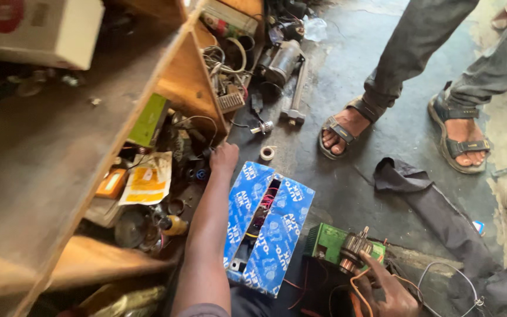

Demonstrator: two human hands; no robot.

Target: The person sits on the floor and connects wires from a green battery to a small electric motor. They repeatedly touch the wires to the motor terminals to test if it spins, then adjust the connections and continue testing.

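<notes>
Reaching left hand into shelf, right hand gripping armature

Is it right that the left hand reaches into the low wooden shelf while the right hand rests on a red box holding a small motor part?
Not quite: the box under the motor part is green, not red, as the head view shows. The rest holds: the left hand reaches into the wooden shelf, and the right hand rests by that box.

Both forearms are bare; a grey sleeve edge shows on the left arm.
</notes>
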